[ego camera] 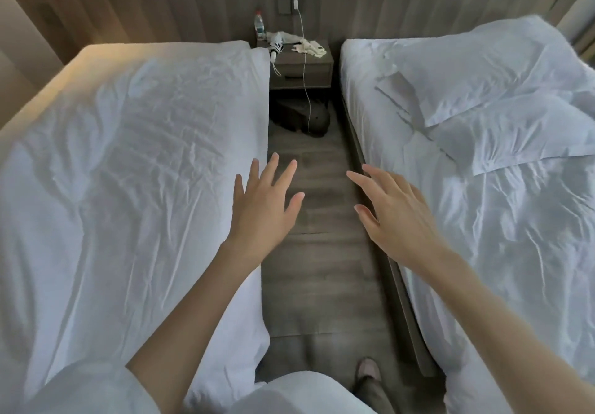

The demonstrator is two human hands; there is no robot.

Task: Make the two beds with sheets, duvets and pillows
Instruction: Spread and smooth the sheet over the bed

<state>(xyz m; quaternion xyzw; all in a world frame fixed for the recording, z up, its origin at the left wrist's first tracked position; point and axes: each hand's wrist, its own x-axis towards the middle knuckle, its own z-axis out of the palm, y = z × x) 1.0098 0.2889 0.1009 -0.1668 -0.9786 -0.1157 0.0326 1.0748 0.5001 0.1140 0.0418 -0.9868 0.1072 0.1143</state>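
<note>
I stand in the aisle between two beds. The left bed (122, 169) is covered by a creased white sheet or duvet with no pillow on it. The right bed (502, 239) has a rumpled white cover, and two white pillows (476, 69) (515, 133) lie overlapping near its head. My left hand (262, 204) hovers over the inner edge of the left bed, fingers spread and holding nothing. My right hand (391, 217) hangs over the gap beside the right bed, fingers spread and empty too.
A nightstand (301, 69) stands between the bed heads with a water bottle (259, 26), a folded umbrella (277, 45), papers and a white charging cable (304, 69) hanging down. A dark bag (306, 117) lies on the wooden floor (318, 268) under it. My foot (367, 371) shows below.
</note>
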